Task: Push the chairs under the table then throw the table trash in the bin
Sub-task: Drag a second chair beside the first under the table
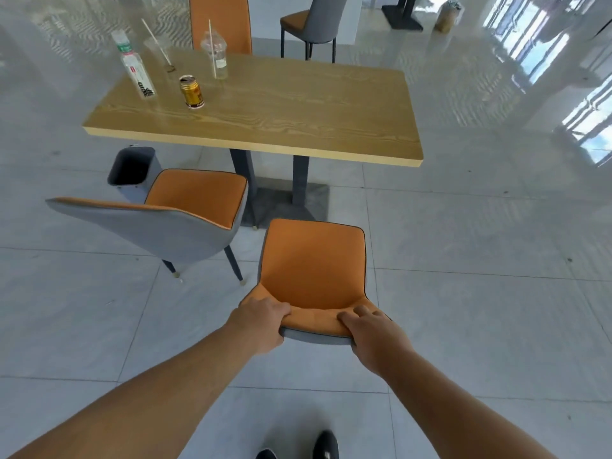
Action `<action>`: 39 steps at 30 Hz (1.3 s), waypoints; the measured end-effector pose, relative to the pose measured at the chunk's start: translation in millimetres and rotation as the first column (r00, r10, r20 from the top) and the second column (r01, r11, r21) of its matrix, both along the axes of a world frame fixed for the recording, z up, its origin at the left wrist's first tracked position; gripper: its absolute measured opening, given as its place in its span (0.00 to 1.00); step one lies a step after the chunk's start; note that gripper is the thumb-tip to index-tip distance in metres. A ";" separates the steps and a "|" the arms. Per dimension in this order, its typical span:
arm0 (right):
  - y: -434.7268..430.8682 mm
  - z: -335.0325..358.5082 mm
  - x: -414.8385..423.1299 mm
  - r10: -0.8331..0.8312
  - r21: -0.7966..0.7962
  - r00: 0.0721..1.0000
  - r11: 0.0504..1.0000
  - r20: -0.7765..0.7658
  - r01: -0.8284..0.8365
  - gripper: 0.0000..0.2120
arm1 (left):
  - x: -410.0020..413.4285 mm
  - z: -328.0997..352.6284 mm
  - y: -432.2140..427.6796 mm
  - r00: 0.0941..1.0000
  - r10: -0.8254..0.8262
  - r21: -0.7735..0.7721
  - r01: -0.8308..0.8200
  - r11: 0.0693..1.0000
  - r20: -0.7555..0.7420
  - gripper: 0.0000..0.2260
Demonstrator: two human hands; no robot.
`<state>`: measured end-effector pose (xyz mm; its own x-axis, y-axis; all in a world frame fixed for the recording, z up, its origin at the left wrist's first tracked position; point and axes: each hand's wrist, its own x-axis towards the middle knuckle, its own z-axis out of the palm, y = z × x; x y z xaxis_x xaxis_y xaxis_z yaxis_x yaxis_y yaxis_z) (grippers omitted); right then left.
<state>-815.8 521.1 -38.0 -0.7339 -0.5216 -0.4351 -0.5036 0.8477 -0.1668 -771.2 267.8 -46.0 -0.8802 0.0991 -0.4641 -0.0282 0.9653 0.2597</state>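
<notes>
An orange-and-grey chair (313,263) stands in front of me, its seat short of the wooden table (298,107). My left hand (261,323) and my right hand (374,336) both grip the top of its backrest. A second orange chair (195,197) stands angled at the left, near the table's edge. On the table's far left stand a plastic bottle (135,67), a gold can (192,91), a clear cup with a straw (217,54) and another clear cup with a straw (160,51). A grey bin (132,172) sits on the floor behind the angled chair.
A third orange chair (220,23) is at the table's far side. A grey chair (314,23) stands further back. The table's dark pedestal base (291,200) lies ahead of the held chair. Glossy tiled floor spreads to the right.
</notes>
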 end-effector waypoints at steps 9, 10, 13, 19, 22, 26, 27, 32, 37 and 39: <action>-59.7 -3.5 -133.5 0.012 0.002 0.999 1.000 -0.038 -0.012 0.17 | -127.3 -5.0 -59.8 1.000 0.010 -0.006 -0.010 1.000 0.004 0.17; -65.9 -2.6 -149.2 0.006 0.003 0.999 1.000 -0.037 -0.006 0.17 | -141.4 -4.6 -65.4 1.000 0.010 -0.002 -0.010 1.000 0.005 0.17; -89.9 -1.4 -185.1 -0.001 -0.002 0.999 1.000 -0.034 0.001 0.16 | -177.7 -3.2 -90.4 1.000 -0.001 0.002 0.001 1.000 -0.004 0.17; -113.5 7.7 -217.6 -0.070 0.077 0.996 0.994 -0.060 0.074 0.15 | -217.7 4.2 -133.6 0.999 -0.043 0.063 0.043 0.997 -0.012 0.21; -117.1 14.8 -203.9 -0.141 0.281 0.990 0.950 -0.005 0.137 0.16 | -207.7 8.1 -158.2 0.990 -0.141 0.056 0.140 0.989 0.016 0.27; -142.5 7.4 -167.3 -0.137 0.276 0.987 0.949 -0.085 0.156 0.16 | -175.0 7.0 -241.5 0.992 -0.118 -0.067 0.114 0.991 -0.050 0.24; -154.6 6.3 -159.6 -0.132 0.225 0.986 0.962 -0.101 0.152 0.17 | -165.6 7.7 -269.6 0.994 -0.096 -0.108 0.090 0.990 -0.058 0.25; -218.9 -6.1 -147.1 -0.079 0.109 0.987 0.990 -0.137 0.094 0.18 | -128.4 2.4 -387.0 0.980 0.003 -0.239 -0.051 0.970 -0.199 0.21; -262.3 -7.9 -154.8 -0.098 0.041 0.973 0.993 -0.211 0.109 0.05 | -129.1 -5.4 -397.2 0.938 -0.069 -0.171 0.011 0.985 -0.338 0.16; -284.4 -3.6 -147.7 -0.028 0.008 0.977 1.000 -0.211 0.030 0.03 | -125.6 -3.7 -385.7 0.916 -0.151 -0.114 0.116 0.987 -0.372 0.20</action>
